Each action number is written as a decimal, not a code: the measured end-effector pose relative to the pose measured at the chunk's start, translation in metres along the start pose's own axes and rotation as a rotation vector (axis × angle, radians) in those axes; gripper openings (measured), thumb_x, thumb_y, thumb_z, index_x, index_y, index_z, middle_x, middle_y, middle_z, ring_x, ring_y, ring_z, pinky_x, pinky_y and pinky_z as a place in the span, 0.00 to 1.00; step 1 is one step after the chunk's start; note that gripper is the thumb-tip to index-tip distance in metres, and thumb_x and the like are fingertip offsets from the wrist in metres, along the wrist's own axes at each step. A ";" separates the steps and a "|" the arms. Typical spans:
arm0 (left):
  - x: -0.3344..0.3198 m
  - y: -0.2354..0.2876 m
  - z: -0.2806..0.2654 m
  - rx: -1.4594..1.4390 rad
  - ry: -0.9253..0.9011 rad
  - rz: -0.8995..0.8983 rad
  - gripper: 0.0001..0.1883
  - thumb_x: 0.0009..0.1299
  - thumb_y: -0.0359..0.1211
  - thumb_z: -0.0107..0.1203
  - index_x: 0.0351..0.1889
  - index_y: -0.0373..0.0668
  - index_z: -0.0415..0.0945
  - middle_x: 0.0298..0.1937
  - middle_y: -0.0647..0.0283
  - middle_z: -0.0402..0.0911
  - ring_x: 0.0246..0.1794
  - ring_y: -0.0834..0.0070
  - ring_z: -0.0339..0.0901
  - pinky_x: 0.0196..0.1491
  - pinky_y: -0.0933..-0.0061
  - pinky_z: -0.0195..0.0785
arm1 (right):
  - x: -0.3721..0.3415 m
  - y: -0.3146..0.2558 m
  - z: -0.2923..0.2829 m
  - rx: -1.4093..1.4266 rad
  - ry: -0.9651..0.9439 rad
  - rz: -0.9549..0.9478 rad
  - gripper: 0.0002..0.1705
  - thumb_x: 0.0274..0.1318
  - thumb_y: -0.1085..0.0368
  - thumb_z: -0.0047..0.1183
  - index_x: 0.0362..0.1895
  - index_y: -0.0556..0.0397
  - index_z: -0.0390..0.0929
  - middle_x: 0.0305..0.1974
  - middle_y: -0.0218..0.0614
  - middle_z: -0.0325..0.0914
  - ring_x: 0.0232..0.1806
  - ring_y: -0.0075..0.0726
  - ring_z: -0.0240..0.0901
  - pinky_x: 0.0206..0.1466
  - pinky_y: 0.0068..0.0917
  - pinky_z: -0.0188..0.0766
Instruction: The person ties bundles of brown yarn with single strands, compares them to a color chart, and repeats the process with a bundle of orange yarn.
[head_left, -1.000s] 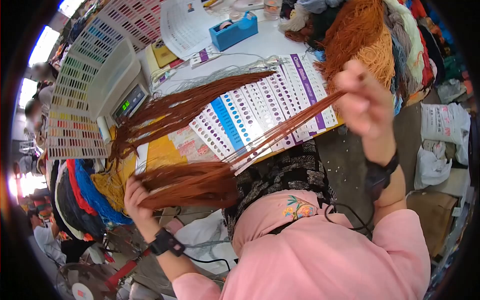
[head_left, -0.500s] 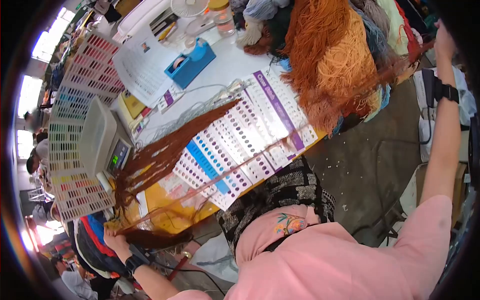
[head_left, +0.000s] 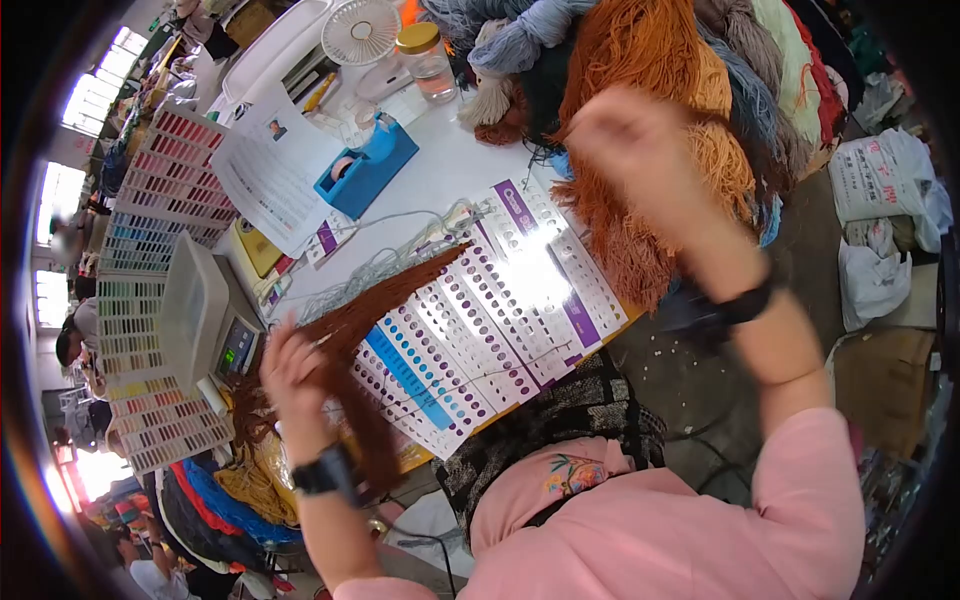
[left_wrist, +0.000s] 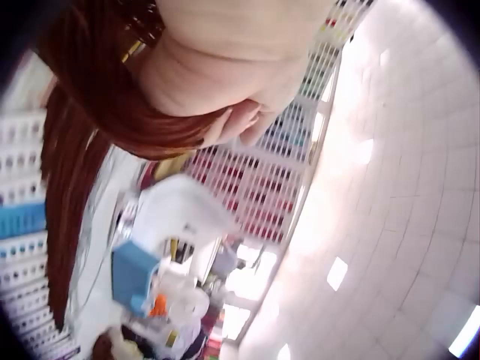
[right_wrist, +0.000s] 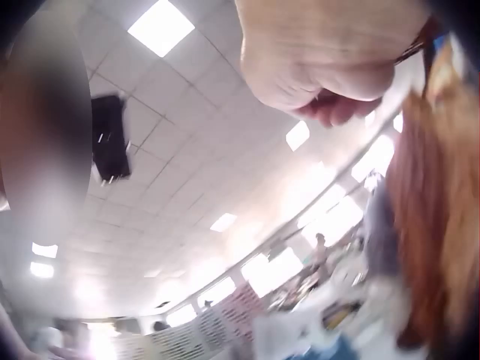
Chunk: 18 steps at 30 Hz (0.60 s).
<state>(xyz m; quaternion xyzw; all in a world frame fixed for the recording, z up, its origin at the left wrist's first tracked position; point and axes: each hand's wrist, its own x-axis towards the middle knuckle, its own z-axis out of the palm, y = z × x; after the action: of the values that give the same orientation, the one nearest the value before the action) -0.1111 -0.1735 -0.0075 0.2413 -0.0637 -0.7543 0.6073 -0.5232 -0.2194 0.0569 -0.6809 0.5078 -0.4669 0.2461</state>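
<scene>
My left hand (head_left: 295, 375) grips a hank of dark red-brown thread (head_left: 365, 430), whose lower end hangs by the table's front edge. In the left wrist view the hank (left_wrist: 90, 82) loops across the palm, with the fingers curled at it. My right hand (head_left: 635, 145), blurred, is raised over the far right piles of yarn. Its fingers are curled in the right wrist view, and a thin brown strand (right_wrist: 411, 51) comes out beside them. Another bundle of brown threads (head_left: 420, 285) lies across the color cards (head_left: 480, 310) on the table.
A scale (head_left: 235, 345) and upright color charts (head_left: 160, 290) stand at the left. Behind the cards are a blue tape dispenser (head_left: 368, 165), a printed sheet (head_left: 265, 175), a lidded jar (head_left: 428, 65) and a small fan (head_left: 360, 30). Orange yarn (head_left: 630, 60) drapes over the right side.
The right hand has swung from far out at the right back in over the yarn piles. The left hand has risen toward the scale, and the strand is no longer stretched between the hands.
</scene>
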 end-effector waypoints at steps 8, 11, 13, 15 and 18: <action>0.104 -0.168 0.049 0.920 0.237 -0.342 0.09 0.60 0.30 0.48 0.35 0.35 0.68 0.28 0.63 0.75 0.17 0.85 0.63 0.18 0.88 0.55 | -0.045 0.100 0.139 -0.085 0.086 0.147 0.06 0.36 0.67 0.51 0.22 0.55 0.70 0.24 0.37 0.68 0.29 0.43 0.65 0.33 0.34 0.60; 0.116 -0.187 0.051 1.142 0.267 -0.374 0.07 0.59 0.31 0.49 0.29 0.36 0.69 0.24 0.66 0.73 0.16 0.85 0.62 0.18 0.86 0.55 | -0.052 0.100 0.142 -0.187 0.076 0.089 0.08 0.34 0.66 0.52 0.23 0.53 0.69 0.26 0.36 0.67 0.32 0.42 0.64 0.36 0.34 0.57; 0.121 -0.189 0.048 1.293 0.264 -0.404 0.07 0.59 0.32 0.50 0.25 0.37 0.70 0.20 0.67 0.71 0.15 0.85 0.62 0.18 0.84 0.55 | -0.052 0.097 0.142 -0.205 0.050 0.102 0.09 0.34 0.65 0.53 0.23 0.53 0.68 0.27 0.35 0.67 0.33 0.41 0.63 0.38 0.34 0.56; 0.127 -0.187 0.043 1.420 0.265 -0.455 0.08 0.58 0.33 0.51 0.22 0.39 0.70 0.18 0.69 0.69 0.15 0.85 0.62 0.18 0.84 0.55 | -0.048 0.101 0.140 -0.177 0.092 0.108 0.09 0.33 0.67 0.53 0.23 0.55 0.67 0.26 0.37 0.66 0.31 0.42 0.64 0.35 0.33 0.59; 0.108 -0.183 0.059 1.403 0.317 -0.412 0.09 0.58 0.34 0.51 0.21 0.39 0.71 0.17 0.69 0.69 0.16 0.83 0.64 0.18 0.82 0.56 | -0.042 0.113 0.129 -0.153 0.121 0.186 0.10 0.33 0.69 0.54 0.25 0.57 0.68 0.26 0.38 0.66 0.30 0.41 0.64 0.35 0.31 0.62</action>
<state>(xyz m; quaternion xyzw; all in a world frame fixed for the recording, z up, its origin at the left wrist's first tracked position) -0.3144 -0.2409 -0.0583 0.6848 -0.3951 -0.5912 0.1593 -0.4632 -0.2399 -0.1074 -0.6183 0.6167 -0.4421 0.2047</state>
